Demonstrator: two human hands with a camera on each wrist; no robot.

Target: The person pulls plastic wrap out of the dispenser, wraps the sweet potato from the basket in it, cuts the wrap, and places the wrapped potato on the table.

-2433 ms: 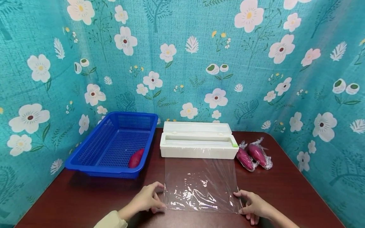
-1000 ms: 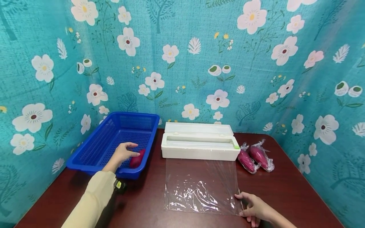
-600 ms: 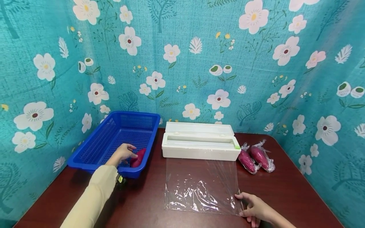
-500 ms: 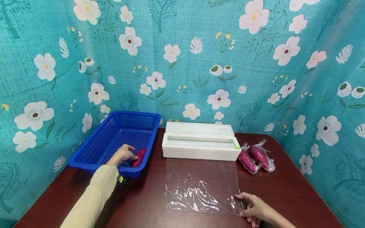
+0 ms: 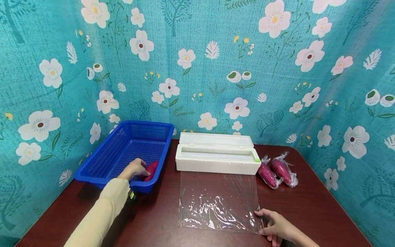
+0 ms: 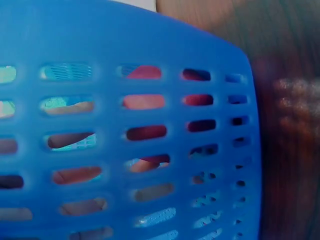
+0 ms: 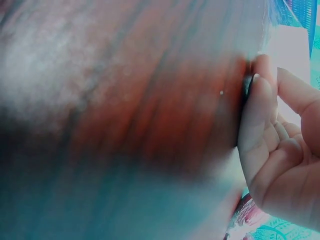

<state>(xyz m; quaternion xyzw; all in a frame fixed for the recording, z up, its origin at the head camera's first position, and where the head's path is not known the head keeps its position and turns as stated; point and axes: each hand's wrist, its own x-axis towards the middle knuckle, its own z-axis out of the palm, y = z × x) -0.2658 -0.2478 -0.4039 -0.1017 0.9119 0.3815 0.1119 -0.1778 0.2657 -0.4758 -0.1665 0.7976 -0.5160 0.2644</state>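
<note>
Inside the blue basket (image 5: 105, 180), my left hand (image 5: 134, 168) grips a reddish-purple sweet potato (image 5: 152, 168). The thumb lies along the near side of the sweet potato, and the other fingers reach down past it, partly hidden. Through the slots of the basket wall (image 6: 110, 125) in the left wrist view, bits of the fingers and the red skin show. A sheet of clear plastic wrap (image 5: 217, 202) runs from the white dispenser box (image 5: 217, 165) toward me. At its near right corner my right hand (image 5: 276, 224) holds the edge, index finger and thumb set apart along it.
The dispenser's lid (image 5: 216, 139) stands raised, with the roll (image 5: 216, 156) inside. Two wrapped sweet potatoes (image 5: 267, 174) lie to the right of the box on the dark red table (image 5: 321, 209). A floral teal curtain (image 5: 197, 92) encloses the back and sides.
My left hand has left the wrap's near left corner, gone over into the basket and closed round the sweet potato. My right hand has stayed at the wrap's right corner.
</note>
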